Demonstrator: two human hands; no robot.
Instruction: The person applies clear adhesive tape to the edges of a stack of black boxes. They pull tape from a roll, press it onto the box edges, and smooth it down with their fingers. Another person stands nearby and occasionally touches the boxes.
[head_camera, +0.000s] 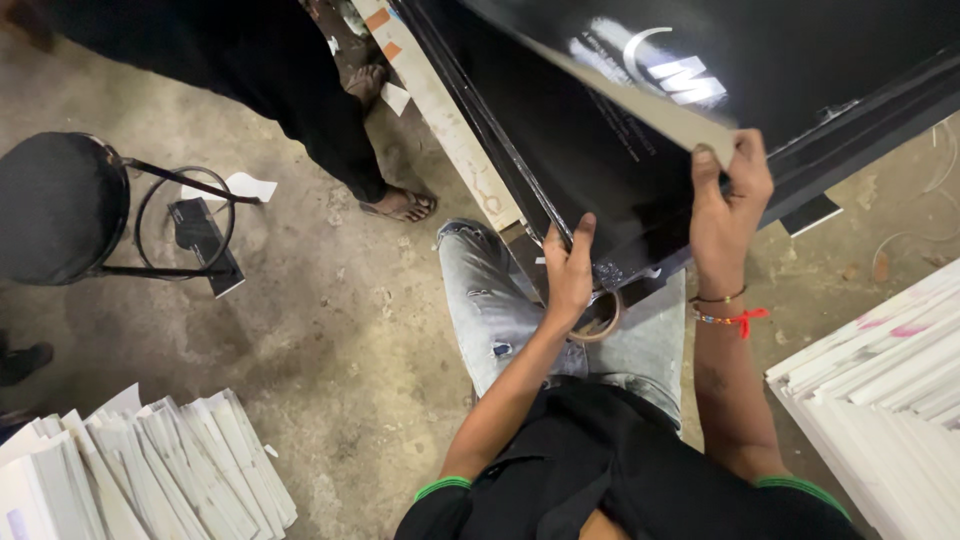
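Glossy black board (640, 140) steadied across the knees by two hands.

The large, smooth, rigid board could slip or crease, judging by its slick face; its lifted grey-backed sheet (650, 105) is pinched under the right hand (728, 205) fingertips. The left hand (568, 270) fingers lie released along the lower edge, above a small tape roll (600, 318).

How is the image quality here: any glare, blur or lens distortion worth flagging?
Head view: sharp overall, with no obvious motion blur on the left hand or right hand. Soft glare streaks the glossy black board near its white print. Wide-angle distortion splays the frame edges, so the white stacks and the black stool lean outward. Lighting is dim and even on the concrete floor, and shadows are faint.
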